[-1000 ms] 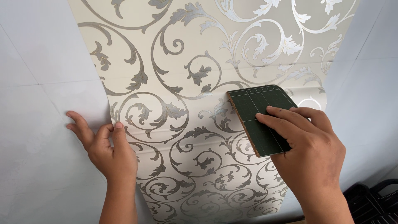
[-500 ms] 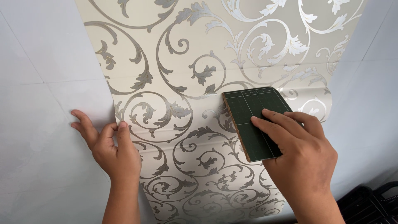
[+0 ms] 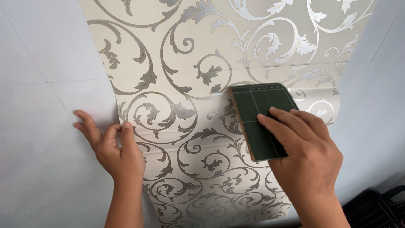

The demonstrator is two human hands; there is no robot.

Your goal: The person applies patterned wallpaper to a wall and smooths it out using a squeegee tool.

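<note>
A strip of cream wallpaper (image 3: 181,63) with silver scroll and leaf patterns lies against a pale tiled wall (image 3: 38,50). My left hand (image 3: 113,145) rests flat at the strip's left edge, its thumb on the paper and its fingers spread on the wall. My right hand (image 3: 306,154) presses a dark green rectangular smoothing board (image 3: 258,114) flat against the paper, right of the middle. A horizontal crease runs across the paper below the board's level.
A black crate-like object (image 3: 373,209) sits at the bottom right corner. Bare pale wall shows on both sides of the wallpaper strip, with tile joints running across it.
My right hand has slid the green board slightly leftward over the paper. My left hand stays at the strip's left edge.
</note>
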